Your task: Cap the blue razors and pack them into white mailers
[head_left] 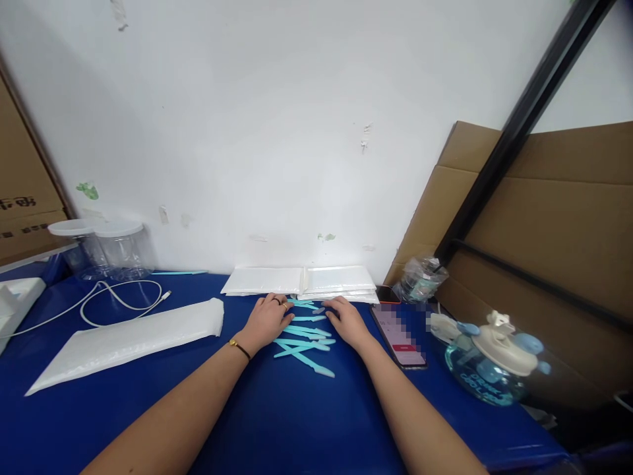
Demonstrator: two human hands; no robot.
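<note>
Several slim turquoise eyebrow razors (309,331) lie loosely spread on the blue tabletop, some crossing one another. My left hand (267,322) rests palm down at their left ends, fingers bent and thumb apart, with nothing visibly gripped. Across from it, my right hand (347,322) lies at the right ends, its fingers apart and fingertips close to the upper razors. A small greyish piece (319,311) sits near the right fingertips. Just beyond both hands, flat white padded mailers (264,280) lie in two stacks against the wall.
A long white padded mailer (133,340) and a white cable (121,284) lie left, before clear lidded jars (123,247). On the right are a lit phone (395,330), a plastic-wrapped cup (420,280) and a water bottle (489,369). Cardboard (558,218) stands behind a black metal bar.
</note>
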